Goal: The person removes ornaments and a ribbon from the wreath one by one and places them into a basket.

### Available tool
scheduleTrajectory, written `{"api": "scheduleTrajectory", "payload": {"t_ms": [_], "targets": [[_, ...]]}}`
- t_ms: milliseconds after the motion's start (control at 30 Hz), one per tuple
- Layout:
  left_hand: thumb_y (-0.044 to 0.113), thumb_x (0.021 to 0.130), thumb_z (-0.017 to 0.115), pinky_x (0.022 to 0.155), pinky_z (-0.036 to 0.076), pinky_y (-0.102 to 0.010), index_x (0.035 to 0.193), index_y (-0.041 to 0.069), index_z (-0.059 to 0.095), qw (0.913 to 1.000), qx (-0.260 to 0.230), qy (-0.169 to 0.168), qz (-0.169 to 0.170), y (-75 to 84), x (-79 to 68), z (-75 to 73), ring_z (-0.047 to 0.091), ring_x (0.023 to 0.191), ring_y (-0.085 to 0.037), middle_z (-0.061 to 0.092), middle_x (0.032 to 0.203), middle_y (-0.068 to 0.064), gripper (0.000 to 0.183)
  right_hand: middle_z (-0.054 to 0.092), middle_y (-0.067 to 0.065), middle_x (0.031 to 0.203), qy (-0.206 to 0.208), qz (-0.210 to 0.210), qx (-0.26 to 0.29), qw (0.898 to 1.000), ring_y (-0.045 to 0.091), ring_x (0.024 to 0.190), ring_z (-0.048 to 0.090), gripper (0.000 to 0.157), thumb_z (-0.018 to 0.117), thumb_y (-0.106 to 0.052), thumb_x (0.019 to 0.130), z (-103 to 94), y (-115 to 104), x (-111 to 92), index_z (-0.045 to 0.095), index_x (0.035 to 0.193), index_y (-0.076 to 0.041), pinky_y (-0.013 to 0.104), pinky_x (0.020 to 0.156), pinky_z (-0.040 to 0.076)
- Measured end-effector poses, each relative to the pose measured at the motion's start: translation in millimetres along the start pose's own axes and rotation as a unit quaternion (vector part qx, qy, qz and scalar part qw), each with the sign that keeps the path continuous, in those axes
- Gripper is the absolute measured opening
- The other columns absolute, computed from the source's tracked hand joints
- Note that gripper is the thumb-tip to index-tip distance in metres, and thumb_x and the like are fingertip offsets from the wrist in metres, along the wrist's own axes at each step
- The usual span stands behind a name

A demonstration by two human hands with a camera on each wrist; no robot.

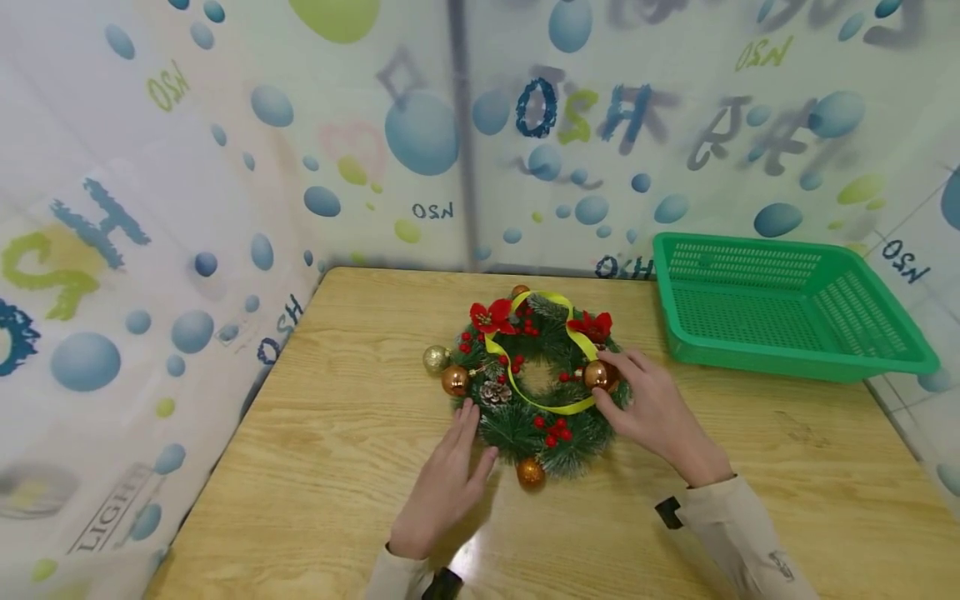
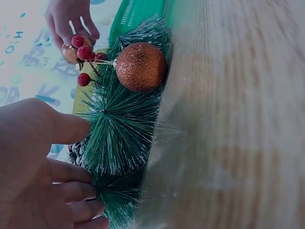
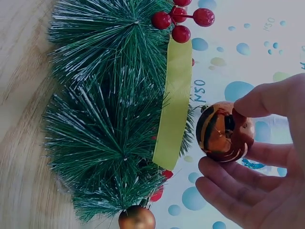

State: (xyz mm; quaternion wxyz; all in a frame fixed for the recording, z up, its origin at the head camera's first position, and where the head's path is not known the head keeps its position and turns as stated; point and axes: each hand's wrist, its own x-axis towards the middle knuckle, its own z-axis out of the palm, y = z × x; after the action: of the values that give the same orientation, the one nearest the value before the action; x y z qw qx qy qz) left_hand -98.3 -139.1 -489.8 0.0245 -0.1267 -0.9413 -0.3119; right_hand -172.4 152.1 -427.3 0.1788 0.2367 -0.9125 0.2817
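Note:
A green Christmas wreath (image 1: 517, 429) lies on the wooden table, trimmed with red berries (image 1: 553, 432), red flowers (image 1: 492, 317), a pine cone (image 1: 495, 393) and ball ornaments. My right hand (image 1: 652, 410) pinches a shiny copper ball ornament (image 3: 224, 131) between thumb and fingers at the wreath's right side. Loosely looped over the wreath is a yellow ribbon (image 1: 558, 408). At the lower left edge rests my left hand (image 1: 446, 479), fingers extended, fingertips right at the greenery. A glittery orange ball (image 2: 141, 67) sits at the near edge, between the two hands.
A green plastic basket (image 1: 795, 360) stands at the table's back right. Printed curtains (image 1: 480, 167) with bubbles and letters hang behind the table (image 1: 337, 400) and along its left side. Gold (image 1: 436, 359) and copper (image 1: 454, 381) balls stick out at the wreath's left.

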Motion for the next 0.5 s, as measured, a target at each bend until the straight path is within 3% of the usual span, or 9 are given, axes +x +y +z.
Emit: {"api": "scheduleTrajectory", "payload": {"t_ms": [300,500], "targets": [[0.033,0.105,0.054,0.124,0.026,-0.053,0.158,-0.004,0.025,1.0,0.001,0.002,0.005,1.1,0.9,-0.7,0.024,0.154,-0.038,0.017,0.168,-0.018,0.071,0.066,0.017,0.111,0.034,0.01,0.013,0.999,0.024,0.082,0.066,0.047,0.074,-0.014,0.089,-7.2,-1.3,-0.6,0.062,0.132,0.001,0.045,0.065,0.059],[0.034,0.105,0.053,0.124,0.026,-0.053,0.158,-0.003,0.024,1.0,-0.003,-0.004,-0.005,1.6,-0.2,-1.0,0.025,0.154,-0.038,0.016,0.168,-0.018,0.071,0.067,0.016,0.112,0.062,0.002,0.015,0.998,0.023,0.084,0.068,0.047,0.076,-0.012,0.088,-9.8,1.0,0.3,0.063,0.13,0.002,0.045,0.068,0.062]]}}
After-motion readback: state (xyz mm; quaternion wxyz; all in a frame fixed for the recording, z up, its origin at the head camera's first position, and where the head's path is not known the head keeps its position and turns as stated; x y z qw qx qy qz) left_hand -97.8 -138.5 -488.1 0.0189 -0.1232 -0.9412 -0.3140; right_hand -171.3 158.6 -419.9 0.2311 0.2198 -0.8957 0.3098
